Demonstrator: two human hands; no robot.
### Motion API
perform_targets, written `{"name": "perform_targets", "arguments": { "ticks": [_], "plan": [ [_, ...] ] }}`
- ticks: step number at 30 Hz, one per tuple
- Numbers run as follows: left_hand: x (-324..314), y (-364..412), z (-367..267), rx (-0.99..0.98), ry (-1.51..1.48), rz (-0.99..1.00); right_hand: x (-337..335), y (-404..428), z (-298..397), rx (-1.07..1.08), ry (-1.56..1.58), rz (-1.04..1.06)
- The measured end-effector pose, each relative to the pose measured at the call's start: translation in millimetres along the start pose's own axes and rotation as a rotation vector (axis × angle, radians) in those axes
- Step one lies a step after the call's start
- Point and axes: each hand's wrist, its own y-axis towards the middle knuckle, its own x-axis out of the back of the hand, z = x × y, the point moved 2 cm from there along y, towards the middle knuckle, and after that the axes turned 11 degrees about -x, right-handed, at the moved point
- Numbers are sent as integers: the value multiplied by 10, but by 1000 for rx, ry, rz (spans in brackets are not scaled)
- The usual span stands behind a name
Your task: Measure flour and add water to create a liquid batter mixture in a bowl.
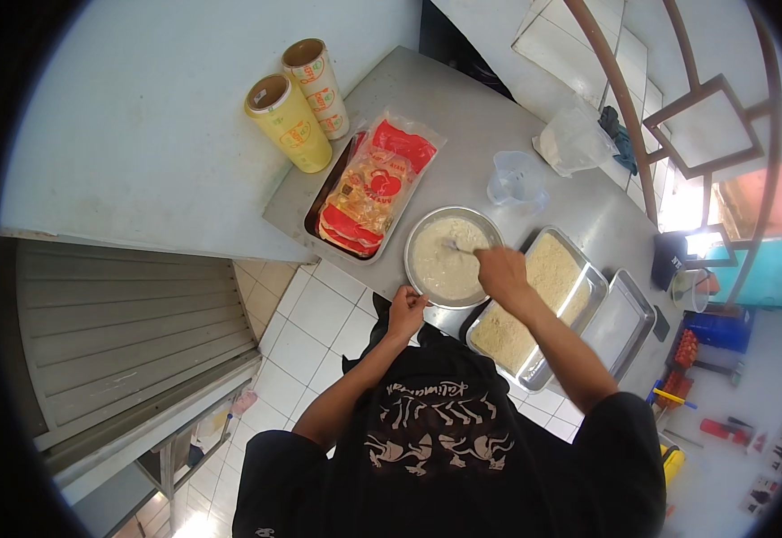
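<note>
A round metal bowl (410, 243) of pale, lumpy batter (446, 269) stands near the edge of the steel table. My right hand (504, 274) holds a metal utensil (457, 248), perhaps a fork or spoon, whose head dips into the batter. With its fingers my left hand (410, 311) grips the bowl's near rim. To the right of the bowl lies a metal tray (598, 281) of beige crumbs (554, 267), partly behind my right forearm. A clear plastic measuring jug (517, 183) stands beyond the bowl.
Left of the bowl, a tray (311, 216) holds red-printed plastic packages (383, 185). Two film rolls (290, 128) stand by the wall. A clear bag (574, 140) of white powder sits at the far edge. Another metal tray (648, 316) and a phone-like dark object (661, 323) lie right.
</note>
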Motion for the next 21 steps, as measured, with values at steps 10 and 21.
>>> {"name": "perform_targets", "arguments": {
  "ticks": [10,21],
  "plan": [
    [-25,23,-129,130,-86,30,-59,490,-302,86,-289,68],
    [26,41,-79,59,-77,110,4,-96,-486,-130,158,174]
  ]
}}
